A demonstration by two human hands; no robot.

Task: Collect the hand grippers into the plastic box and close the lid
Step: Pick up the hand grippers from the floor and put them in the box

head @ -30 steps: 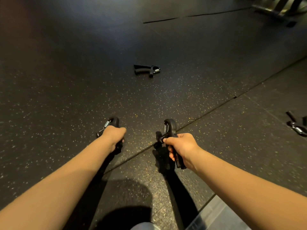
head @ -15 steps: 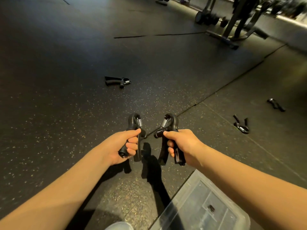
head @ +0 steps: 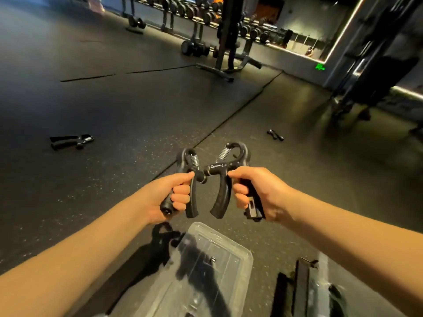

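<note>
1. At centre frame, the left hand (head: pixel 167 195) is gripping one handle of the first hand gripper (head: pixel 191 203), fingers curled round it; the other handle is hanging free and the spring loop is pointing up.
2. Just right of it, the right hand (head: pixel 258 193) is holding the second hand gripper (head: pixel 221 195) the same way, by its outer handle, with the inner handle free.
3. Both tools are being held in the air, springs facing each other. Their adjuster knobs are almost meeting; whether they are touching cannot be told.
4. Below the hands, at lower centre, the clear plastic box (head: pixel 242 251) is sitting open on the floor (head: pixel 137 106), with shadows of the arms and tools falling across it.
5. At mid left, the third hand gripper (head: pixel 71 141) is lying on the floor, well apart from the box.
6. At mid right, the fourth hand gripper (head: pixel 275 135) is lying on the floor, small and blurred.
7. Along the top edge, dumbbell racks (head: pixel 206 17) are standing in a row.
</note>
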